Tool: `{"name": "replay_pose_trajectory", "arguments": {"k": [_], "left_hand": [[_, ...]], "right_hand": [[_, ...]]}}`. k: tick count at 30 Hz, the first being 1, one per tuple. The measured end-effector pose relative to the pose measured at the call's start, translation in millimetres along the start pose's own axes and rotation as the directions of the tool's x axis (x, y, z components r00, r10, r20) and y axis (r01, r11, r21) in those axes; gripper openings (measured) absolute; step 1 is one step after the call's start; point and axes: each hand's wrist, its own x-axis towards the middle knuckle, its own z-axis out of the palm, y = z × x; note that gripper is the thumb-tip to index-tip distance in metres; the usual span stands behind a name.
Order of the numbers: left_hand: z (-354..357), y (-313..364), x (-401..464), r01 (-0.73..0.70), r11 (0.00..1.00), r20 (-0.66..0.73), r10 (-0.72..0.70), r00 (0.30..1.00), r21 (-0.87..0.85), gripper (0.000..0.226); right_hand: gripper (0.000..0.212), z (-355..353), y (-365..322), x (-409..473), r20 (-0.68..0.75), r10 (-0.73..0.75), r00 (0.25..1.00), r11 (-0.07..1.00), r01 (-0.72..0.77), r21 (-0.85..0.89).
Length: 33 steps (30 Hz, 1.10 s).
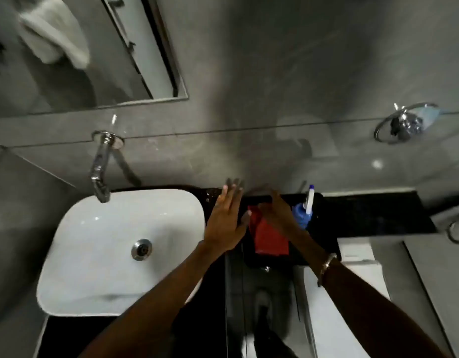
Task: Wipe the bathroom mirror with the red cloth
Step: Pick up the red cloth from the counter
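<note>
The red cloth (271, 237) lies folded on the black counter (373, 218) to the right of the basin. My right hand (277, 214) is over its upper part and blurred; the fingers touch the cloth, but a grip does not show clearly. My left hand (227, 218) hovers flat with fingers spread, just left of the cloth, holding nothing. The mirror (76, 50) hangs on the wall at the top left, reflecting a white towel.
A white basin (99, 254) sits at left under a chrome wall tap (100, 166). A blue spray bottle (304, 211) stands just right of the cloth. A chrome ring holder (404, 124) is on the right wall. A white box (357, 257) lies below the counter.
</note>
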Motion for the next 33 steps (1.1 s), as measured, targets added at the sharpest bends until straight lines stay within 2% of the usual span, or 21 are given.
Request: {"name": "replay_pose_trajectory", "arguments": {"k": [3, 5, 7, 11, 14, 19, 22, 25, 27, 29, 31, 33], "left_hand": [[50, -8, 16, 0.116, 0.993, 0.235, -0.110, 0.966, -0.008, 0.070], [80, -16, 21, 0.173, 0.985, 0.331, -0.169, 0.928, 0.019, 0.069], [100, -23, 26, 0.198, 0.979, 0.374, -0.198, 0.906, 0.038, 0.068], [119, -31, 28, 0.272, 0.962, 0.406, -0.253, 0.878, 0.009, 0.066], [121, -33, 27, 0.298, 0.954, 0.401, -0.264, 0.878, -0.025, 0.064], [119, -40, 22, 0.324, 0.942, 0.397, -0.264, 0.879, -0.091, 0.063], [117, -46, 19, 0.305, 0.944, 0.391, -0.235, 0.890, -0.125, 0.064], [109, -50, 19, 0.332, 0.922, 0.392, -0.235, 0.889, -0.199, 0.064], [96, -48, 18, 0.400, 0.863, 0.389, -0.269, 0.881, -0.309, 0.064], [78, -45, 18, 0.502, 0.747, 0.409, -0.333, 0.850, -0.436, 0.062], [57, -39, 19, 0.559, 0.568, 0.420, -0.369, 0.829, -0.605, 0.058], [24, -28, 24, 0.515, 0.319, 0.379, -0.400, 0.834, -0.796, 0.053]], "right_hand": [[0.049, 19, 46, 14, 0.055, 0.208, 0.977, 0.974, -0.212, 0.077], [0.060, 41, 74, 22, 0.066, 0.380, 0.923, 0.921, -0.384, 0.069], [0.077, 61, 85, 32, -0.002, 0.496, 0.868, 0.868, -0.496, -0.011], [0.092, 95, 83, 46, -0.089, 0.584, 0.807, 0.801, -0.591, -0.094], [0.095, 104, 85, 51, -0.168, 0.616, 0.770, 0.766, -0.635, -0.102], [0.104, 117, 97, 41, -0.258, 0.679, 0.687, 0.713, -0.701, 0.013], [0.090, 113, 98, 39, -0.174, 0.748, 0.640, 0.661, -0.699, 0.273], [0.057, 96, 87, 38, -0.043, 0.726, 0.686, 0.643, -0.655, 0.396], [0.045, 79, 66, 34, 0.003, 0.682, 0.731, 0.655, -0.613, 0.442], [0.043, 62, 33, 28, 0.057, 0.623, 0.780, 0.659, -0.563, 0.499], [0.037, 47, -5, 21, 0.093, 0.523, 0.847, 0.692, -0.486, 0.533], [0.025, 31, -59, 8, 0.089, 0.357, 0.930, 0.774, -0.348, 0.529]]}}
